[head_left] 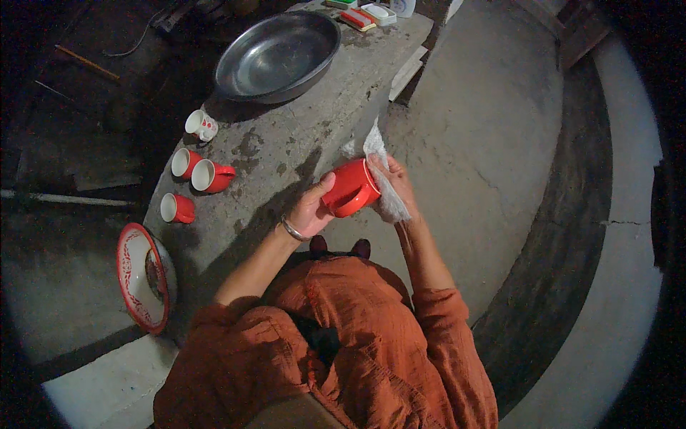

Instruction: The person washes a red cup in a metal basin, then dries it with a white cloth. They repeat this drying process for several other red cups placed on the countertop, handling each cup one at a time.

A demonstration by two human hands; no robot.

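The left hand is gripping a red mug lying sideways, mouth facing near-left, while the right hand is pressing a white cloth against it, beside the stained concrete worktop.

Person wears a loose garment of rust-orange cloth, thin and crinkled, with many fine folds across the chest and lap. Sleeves of the same cloth are pushed up, bunched near the elbows, forearms bare below them. A silver-coloured metal bangle circles the left wrist. Two dark reddish toe ends of footwear show just past the garment's hem.
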